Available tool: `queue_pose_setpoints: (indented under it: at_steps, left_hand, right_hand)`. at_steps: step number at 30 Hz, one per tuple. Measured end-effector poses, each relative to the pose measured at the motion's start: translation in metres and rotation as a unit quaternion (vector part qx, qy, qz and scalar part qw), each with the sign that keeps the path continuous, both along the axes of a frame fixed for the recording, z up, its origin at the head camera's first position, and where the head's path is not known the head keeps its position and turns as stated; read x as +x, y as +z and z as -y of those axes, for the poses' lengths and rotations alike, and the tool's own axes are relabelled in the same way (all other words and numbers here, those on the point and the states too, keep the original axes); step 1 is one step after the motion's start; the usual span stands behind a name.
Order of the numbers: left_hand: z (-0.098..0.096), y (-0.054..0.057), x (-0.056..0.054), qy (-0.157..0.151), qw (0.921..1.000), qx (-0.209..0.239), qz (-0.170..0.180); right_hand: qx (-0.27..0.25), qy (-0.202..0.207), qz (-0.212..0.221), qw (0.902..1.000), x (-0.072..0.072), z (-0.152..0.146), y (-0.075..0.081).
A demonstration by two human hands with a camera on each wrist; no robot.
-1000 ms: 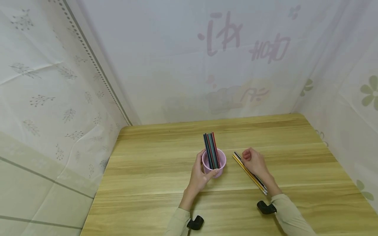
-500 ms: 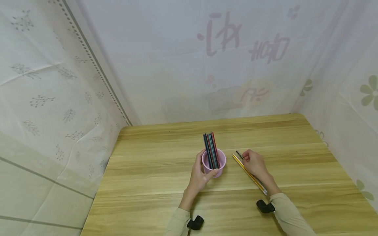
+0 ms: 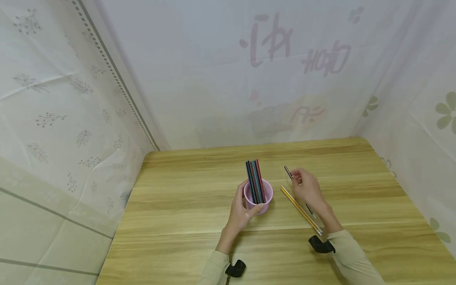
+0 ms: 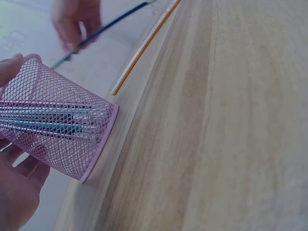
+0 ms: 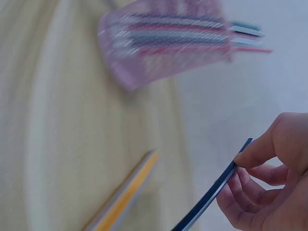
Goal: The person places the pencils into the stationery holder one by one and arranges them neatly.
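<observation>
My left hand (image 3: 239, 213) grips a pink mesh pencil cup (image 3: 268, 194) from its left side, thumb across the near rim. Several dark, teal and red pencils (image 3: 253, 174) stand in the cup, leaning back and poking out above it. To the right, my right hand (image 3: 308, 189) pinches a dark pencil (image 5: 209, 195) between thumb and fingers, raised over the tabletop. Yellow pencils (image 3: 301, 209) lie close together on the wood between the cup and my right forearm. In the left wrist view the mesh wall (image 4: 62, 86) shows the pencils inside.
The wood-grain table (image 3: 171, 213) reaches back to a pale printed cloth wall (image 3: 206, 99). More patterned cloth hangs on the left and right sides. A black wrist mount (image 3: 236, 269) sits by the left sleeve, another mount (image 3: 321, 244) by the right.
My right hand has taken hold of the dark pencil beside the yellow ones and lifted it up and away from them. The left hand and cup have stayed in place.
</observation>
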State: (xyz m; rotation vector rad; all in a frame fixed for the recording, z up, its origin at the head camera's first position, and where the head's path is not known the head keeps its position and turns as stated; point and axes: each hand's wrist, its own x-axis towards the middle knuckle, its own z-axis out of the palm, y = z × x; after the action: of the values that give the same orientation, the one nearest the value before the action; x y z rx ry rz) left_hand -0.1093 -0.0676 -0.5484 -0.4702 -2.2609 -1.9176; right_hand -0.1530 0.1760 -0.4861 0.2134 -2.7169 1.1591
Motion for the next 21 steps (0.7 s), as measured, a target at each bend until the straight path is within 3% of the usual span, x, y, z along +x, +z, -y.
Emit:
queue_pose_setpoints:
  at_steps: [8, 10, 14, 21]
  left_hand:
    - [0.001, 0.030, 0.008, -0.017, 0.9997, -0.013, 0.012]
    - [0.001, 0.026, 0.007, -0.015, 0.9997, -0.014, 0.016]
    - [-0.001, 0.006, 0.002, -0.002, 0.9998, -0.005, 0.018]
    - [0.001, -0.001, 0.000, -0.005, 1.0000, 0.001, 0.005]
  right_hand:
    - [-0.097, 0.010, -0.010, 0.9952, 0.005, 0.018, 0.041]
    - [-0.108, 0.009, -0.013, 0.9940, 0.006, 0.023, 0.051]
    - [-0.128, 0.012, -0.018, 0.9915, 0.007, 0.031, 0.069]
    - [-0.170, 0.015, -0.022, 0.9852, 0.003, 0.045, 0.090]
